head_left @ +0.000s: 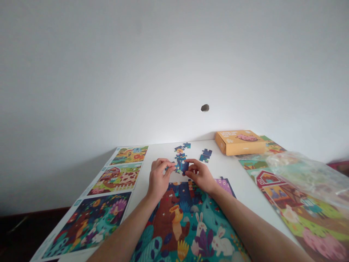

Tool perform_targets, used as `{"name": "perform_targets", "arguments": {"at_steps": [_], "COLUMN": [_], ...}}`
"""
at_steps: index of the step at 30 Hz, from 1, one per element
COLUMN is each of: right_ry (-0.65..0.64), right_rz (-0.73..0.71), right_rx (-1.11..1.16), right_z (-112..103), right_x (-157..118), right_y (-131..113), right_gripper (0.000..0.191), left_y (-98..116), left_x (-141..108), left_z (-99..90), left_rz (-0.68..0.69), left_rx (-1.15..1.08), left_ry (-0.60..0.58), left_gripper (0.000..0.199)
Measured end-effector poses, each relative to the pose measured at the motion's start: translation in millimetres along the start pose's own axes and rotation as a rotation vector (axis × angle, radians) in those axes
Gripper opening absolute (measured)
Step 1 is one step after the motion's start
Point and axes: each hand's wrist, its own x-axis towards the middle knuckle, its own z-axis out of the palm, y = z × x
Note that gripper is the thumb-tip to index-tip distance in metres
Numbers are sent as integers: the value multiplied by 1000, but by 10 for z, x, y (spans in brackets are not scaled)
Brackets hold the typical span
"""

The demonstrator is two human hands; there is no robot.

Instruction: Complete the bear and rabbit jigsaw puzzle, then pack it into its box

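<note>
A partly assembled jigsaw puzzle (200, 225) with a bear and rabbits lies on the white table, beneath my forearms. Beyond its top edge, my left hand (161, 176) pinches the left side of a small group of dark blue puzzle pieces (181, 166). At the right side of that group, my right hand (200, 174) has its thumb and fingers closed on a dark blue piece. Further back are loose pieces with an orange shape (179, 149) and a teal piece (187, 145). Two blue pieces (205, 155) lie to the right.
Printed picture sheets (114, 178) lie along the left side. An orange puzzle box (240, 142) stands at the back right, near the wall. A farm picture (300, 207) and a clear plastic bag (302, 174) cover the right side. The wall has a hole (205, 107).
</note>
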Motion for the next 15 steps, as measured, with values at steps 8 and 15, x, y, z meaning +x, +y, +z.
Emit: {"name": "perform_targets", "arguments": {"at_steps": [8, 15], "right_ry": [1, -9], "right_rz": [-4, -9], "right_rx": [-4, -4], "right_z": [-4, -4], "right_x": [-1, 2], "right_y": [-27, -6], "right_gripper": [39, 40], "left_y": [-6, -18], "left_x": [0, 1], "left_z": [-1, 5], "left_rz": [-13, -17], "left_rx": [-43, -52], "left_ry": [-9, -22], "left_gripper": [7, 6]}}
